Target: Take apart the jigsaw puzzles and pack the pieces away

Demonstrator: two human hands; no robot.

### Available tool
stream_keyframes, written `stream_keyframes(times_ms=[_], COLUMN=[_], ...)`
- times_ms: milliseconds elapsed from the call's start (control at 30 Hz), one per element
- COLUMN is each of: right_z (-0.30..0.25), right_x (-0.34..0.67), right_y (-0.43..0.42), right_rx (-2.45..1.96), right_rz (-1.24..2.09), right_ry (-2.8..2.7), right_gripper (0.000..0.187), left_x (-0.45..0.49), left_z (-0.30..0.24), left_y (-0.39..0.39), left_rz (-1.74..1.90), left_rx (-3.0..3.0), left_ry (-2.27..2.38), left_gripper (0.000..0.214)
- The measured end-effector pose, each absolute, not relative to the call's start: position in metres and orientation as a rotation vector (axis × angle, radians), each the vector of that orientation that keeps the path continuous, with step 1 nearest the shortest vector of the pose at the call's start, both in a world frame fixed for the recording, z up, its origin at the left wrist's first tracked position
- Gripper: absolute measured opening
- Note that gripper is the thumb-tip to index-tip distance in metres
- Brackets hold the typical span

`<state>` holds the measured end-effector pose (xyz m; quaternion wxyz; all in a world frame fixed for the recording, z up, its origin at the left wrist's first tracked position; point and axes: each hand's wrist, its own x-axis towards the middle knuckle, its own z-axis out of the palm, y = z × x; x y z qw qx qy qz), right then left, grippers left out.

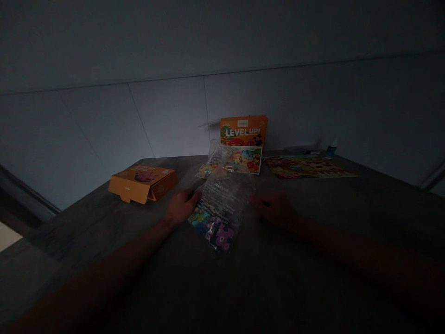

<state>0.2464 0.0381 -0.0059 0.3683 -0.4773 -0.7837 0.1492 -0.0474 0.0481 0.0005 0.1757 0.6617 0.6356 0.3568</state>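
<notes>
Between my two hands is a clear plastic bag (222,197) with printed warning text. Colourful jigsaw puzzle pieces (222,234) lie in its lower end. My left hand (182,205) is closed on the bag's left edge, thumb on top. At the opposite edge my right hand (273,207) pinches the plastic; its fingers are dim in the low light. Just beyond the bag is a picture card (248,160) with a bright animal scene, partly covered by clear plastic.
An orange box (144,181) with its flap open lies at the left. Behind the card an orange "LEVEL UP!" box (243,130) stands near the wall. At the right are a printed sheet (309,168) and a small bottle (331,148) by the table's back edge.
</notes>
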Motion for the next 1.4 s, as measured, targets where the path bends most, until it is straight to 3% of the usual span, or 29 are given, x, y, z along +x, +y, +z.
stream_keyframes(times_ms=[167, 333, 467, 667, 867, 967, 1200, 1400], right_z=[0.000, -0.002, -0.004, -0.003, -0.003, -0.004, -0.007, -0.004], right_x=[0.241, 0.244, 0.248, 0.244, 0.245, 0.245, 0.243, 0.244], right_y=[0.028, 0.033, 0.034, 0.029, 0.029, 0.034, 0.039, 0.029], right_rx=[-1.023, -0.952, -0.810, -0.896, -1.067, -1.121, -1.159, -0.993], right_rz=[0.628, 1.078, 1.200, 0.675, 0.380, 0.373, 0.438, 0.372], right_ry=[-2.123, -1.982, -2.087, -2.196, -1.803, -1.812, -1.903, -1.749], right_gripper=[0.038, 0.058, 0.070, 0.030, 0.031, 0.022, 0.019, 0.015], left_x=[-0.038, -0.027, -0.029, -0.034, -0.026, -0.023, -0.026, -0.026], left_z=[-0.004, -0.004, -0.007, -0.011, 0.001, 0.001, -0.006, -0.007], left_y=[0.040, 0.028, 0.032, 0.033, 0.015, 0.018, 0.028, 0.014], left_rz=[1.136, 1.345, 1.523, 1.725, 1.857, 1.689, 1.379, 1.672], left_rx=[1.768, 1.663, 1.571, 1.522, 1.659, 1.743, 1.813, 1.934], left_ry=[1.632, 1.506, 1.500, 1.430, 1.222, 1.143, 1.112, 1.091], left_gripper=[0.035, 0.035, 0.027, 0.025, 0.031, 0.033, 0.026, 0.022])
